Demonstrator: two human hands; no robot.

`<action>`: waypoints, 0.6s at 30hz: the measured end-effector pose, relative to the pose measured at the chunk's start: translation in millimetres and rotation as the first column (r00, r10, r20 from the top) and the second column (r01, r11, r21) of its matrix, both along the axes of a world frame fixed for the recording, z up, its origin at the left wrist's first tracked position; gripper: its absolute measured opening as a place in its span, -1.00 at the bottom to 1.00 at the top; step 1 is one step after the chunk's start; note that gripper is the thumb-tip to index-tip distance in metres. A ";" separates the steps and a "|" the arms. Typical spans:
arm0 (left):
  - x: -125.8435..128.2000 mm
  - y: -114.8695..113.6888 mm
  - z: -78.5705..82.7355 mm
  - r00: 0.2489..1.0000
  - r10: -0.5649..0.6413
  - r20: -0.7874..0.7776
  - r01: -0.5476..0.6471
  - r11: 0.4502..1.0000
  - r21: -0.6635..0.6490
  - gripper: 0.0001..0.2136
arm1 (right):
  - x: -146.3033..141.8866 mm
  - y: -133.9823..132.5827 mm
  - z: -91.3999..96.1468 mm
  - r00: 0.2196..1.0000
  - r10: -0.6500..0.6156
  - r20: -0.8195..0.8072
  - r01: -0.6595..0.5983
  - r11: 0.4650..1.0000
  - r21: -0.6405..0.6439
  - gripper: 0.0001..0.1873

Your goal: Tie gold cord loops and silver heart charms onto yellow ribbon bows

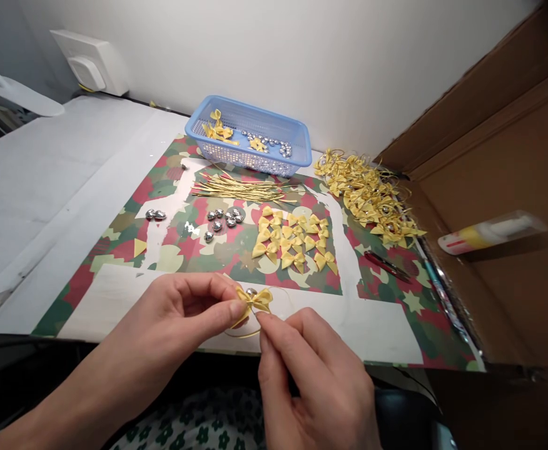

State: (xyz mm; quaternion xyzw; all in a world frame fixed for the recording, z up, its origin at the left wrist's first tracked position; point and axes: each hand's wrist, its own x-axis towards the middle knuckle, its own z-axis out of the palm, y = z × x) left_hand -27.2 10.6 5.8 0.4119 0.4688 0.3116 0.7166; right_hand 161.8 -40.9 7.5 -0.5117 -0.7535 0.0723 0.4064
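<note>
My left hand pinches a yellow ribbon bow by its left side, just above the table's front edge. A silver bell sits at the bow's middle. My right hand is closed with its thumb and forefinger right below the bow, on a thin gold cord that loops under it. Beyond the hands, several yellow bows lie in rows on the camouflage-patterned sheet. Several loose silver bells rest to their left, and a bundle of gold cords lies behind them.
A blue basket with bows and bells stands against the wall. At the right is a heap of bows with cords, with red-handled snips in front. A bottle leans by the cardboard. A white lamp base is far left.
</note>
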 end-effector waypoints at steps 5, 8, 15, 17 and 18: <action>-0.9 -1.2 -1.2 1.000 -0.011 0.010 0.011 1.000 -0.006 -0.76 | -1.4 -0.4 -1.7 1.000 -0.011 -0.002 0.011 1.000 0.008 -0.70; -0.8 -0.5 -0.6 1.000 -0.015 0.019 0.015 1.000 -0.007 -0.77 | -5.4 0.2 -4.7 0.999 -0.028 -0.033 0.029 0.999 0.018 -0.70; 1.4 2.0 3.1 0.994 0.003 0.113 0.006 0.997 -0.076 -0.83 | -3.3 2.3 -6.1 0.998 -0.006 -0.062 0.006 1.000 0.003 -0.71; 3.5 3.1 4.8 0.987 0.009 0.162 0.011 0.993 -0.117 -0.81 | 2.6 2.4 -4.3 0.998 0.051 -0.029 -0.052 0.998 -0.047 -0.71; 4.6 3.7 5.8 0.983 0.011 0.184 0.014 0.991 -0.134 -0.80 | 5.3 2.3 -3.6 0.997 0.069 -0.025 -0.070 0.995 -0.073 -0.71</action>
